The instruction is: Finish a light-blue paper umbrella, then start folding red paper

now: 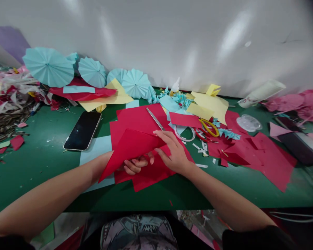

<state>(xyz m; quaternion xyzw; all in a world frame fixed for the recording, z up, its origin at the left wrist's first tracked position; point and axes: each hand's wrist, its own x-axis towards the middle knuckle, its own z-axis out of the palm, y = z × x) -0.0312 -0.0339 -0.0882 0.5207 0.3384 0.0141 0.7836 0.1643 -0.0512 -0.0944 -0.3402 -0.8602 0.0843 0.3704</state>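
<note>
A folded sheet of red paper (131, 144) is held up at a slant above the table. My left hand (134, 165) is partly hidden behind it, its curled fingers showing below the lower edge and gripping the paper from beneath. At the right end of the fold, my right hand (173, 151) has its fingertips on the top edge and its thumb lower down, holding the paper between them. Below both hands lie more red sheets (143, 116), stacked unevenly. A slim silver tool (154, 118), like a craft knife, rests on them just beyond my right hand.
A phone (82, 131) lies left, near a light blue sheet (96, 149). Pleated blue paper fans (136, 83) lean along the wall. Right are a tape roll (185, 133), yellow-handled scissors (209, 127), white scraps and red sheets (271, 159). Tangled strips (7, 93) pile up far left.
</note>
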